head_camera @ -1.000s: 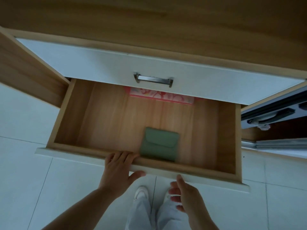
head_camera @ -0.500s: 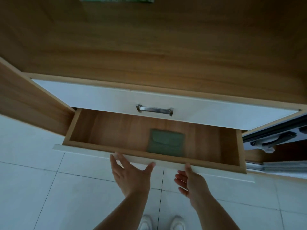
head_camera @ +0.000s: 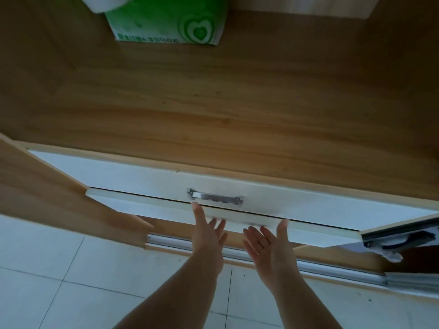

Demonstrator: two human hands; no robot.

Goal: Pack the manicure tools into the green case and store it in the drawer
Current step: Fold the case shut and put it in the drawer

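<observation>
Drawer [head_camera: 166, 211] fronted in white is seen from above, low on a wooden cabinet, pushed almost fully in so that only a thin dark gap is left along its top edge. Nothing of its inside is shown, and the green case cannot be seen. Two bare hands are held against the drawer's front edge near its middle. The left hand [head_camera: 207, 233] is spread flat, with straight fingers laid against the white panel and one fingertip reaching up to the gap. The right hand [head_camera: 269, 243] is placed just to its right, also flat and outstretched, fingers together and thumb raised against the panel. Nothing is gripped by either hand. A metal handle [head_camera: 215, 200] is fixed to the upper white drawer front [head_camera: 118, 176], directly beyond the left hand's fingertips. Farther away, the cabinet's wooden top [head_camera: 213, 110] is spread across the view, and a green printed tissue pack [head_camera: 166, 20] is set at its far edge, with white paper poking out. A silver rail [head_camera: 332, 269] is run along the cabinet's base, and pale floor tiles [head_camera: 71, 281] are laid nearest the viewer.
</observation>
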